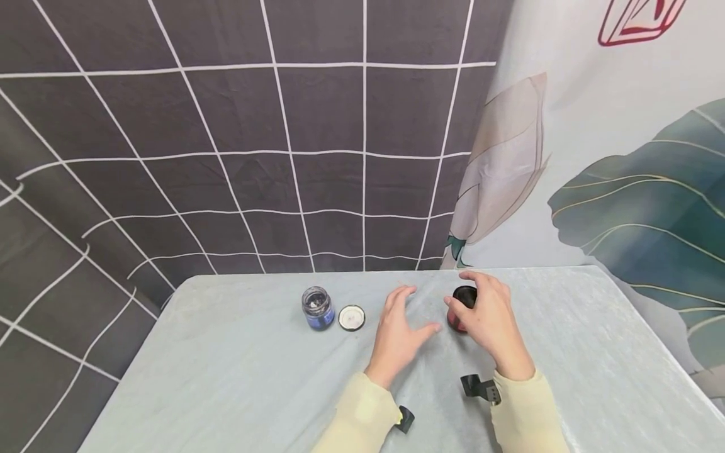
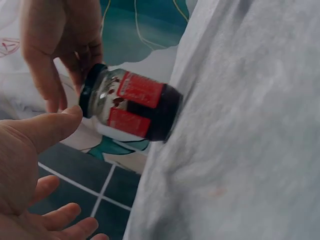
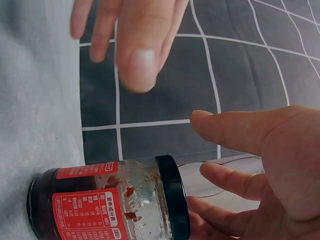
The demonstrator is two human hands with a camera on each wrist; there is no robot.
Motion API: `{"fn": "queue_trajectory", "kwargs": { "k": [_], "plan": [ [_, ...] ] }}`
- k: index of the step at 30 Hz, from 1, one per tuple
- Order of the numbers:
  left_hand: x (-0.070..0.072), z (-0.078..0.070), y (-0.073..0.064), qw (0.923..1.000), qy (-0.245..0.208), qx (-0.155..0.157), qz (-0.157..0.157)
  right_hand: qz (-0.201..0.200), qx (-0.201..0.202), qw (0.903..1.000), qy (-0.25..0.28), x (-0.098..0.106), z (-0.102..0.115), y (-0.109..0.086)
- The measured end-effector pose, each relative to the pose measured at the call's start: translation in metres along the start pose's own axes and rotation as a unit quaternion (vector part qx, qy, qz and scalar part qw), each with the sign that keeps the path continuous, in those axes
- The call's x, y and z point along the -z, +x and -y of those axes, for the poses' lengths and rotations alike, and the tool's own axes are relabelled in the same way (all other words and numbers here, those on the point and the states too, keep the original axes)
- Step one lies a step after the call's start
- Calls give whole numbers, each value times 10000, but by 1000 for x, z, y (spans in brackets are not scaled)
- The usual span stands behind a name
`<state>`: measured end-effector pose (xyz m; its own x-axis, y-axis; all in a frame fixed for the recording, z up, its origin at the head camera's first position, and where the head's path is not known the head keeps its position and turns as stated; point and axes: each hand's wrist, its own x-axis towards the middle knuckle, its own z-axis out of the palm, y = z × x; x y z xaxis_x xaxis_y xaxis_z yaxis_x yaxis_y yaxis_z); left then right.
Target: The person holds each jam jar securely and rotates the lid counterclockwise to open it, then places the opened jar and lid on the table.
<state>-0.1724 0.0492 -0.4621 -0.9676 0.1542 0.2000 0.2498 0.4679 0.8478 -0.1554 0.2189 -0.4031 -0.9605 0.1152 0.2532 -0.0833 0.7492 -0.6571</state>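
A glass jar with a red label [image 1: 456, 321] and a black lid [image 1: 466, 293] stands upright on the table. Dark contents fill its lower part, and reddish bits cling to the glass in the right wrist view. My right hand [image 1: 494, 319] is right at this lid, thumb and fingers spread apart beside it. To the jar's left, my left hand [image 1: 394, 336] is raised with fingers extended and holds nothing. Left of that hand, a blue-labelled jar [image 1: 320, 314] stands uncovered, showing dark residue inside. Beside it a round lid [image 1: 352, 318] lies with its pale inner face up.
A pale grey cloth covers the table [image 1: 238, 377]. Behind the table hangs a dark curtain with a white grid [image 1: 323, 119]; at right is a light curtain with leaf patterns [image 1: 521, 220]. Both wrists carry black camera mounts [image 1: 480, 389].
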Motion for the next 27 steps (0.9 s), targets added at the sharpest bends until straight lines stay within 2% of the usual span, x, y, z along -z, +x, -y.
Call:
{"fn": "queue_trajectory", "kwargs": {
  "k": [9, 17, 27],
  "plan": [
    [-17, -1, -2, 9999, -5, -13, 120, 148, -155, 9997, -110, 1, -1, 0],
    [-26, -6, 0, 9998, 37, 47, 206, 164, -164, 9991, -353, 1, -4, 0],
    [-39, -9, 5, 9996, 94, -24, 270, 306, -324, 9979, -466, 1, -6, 0]
  ]
}}
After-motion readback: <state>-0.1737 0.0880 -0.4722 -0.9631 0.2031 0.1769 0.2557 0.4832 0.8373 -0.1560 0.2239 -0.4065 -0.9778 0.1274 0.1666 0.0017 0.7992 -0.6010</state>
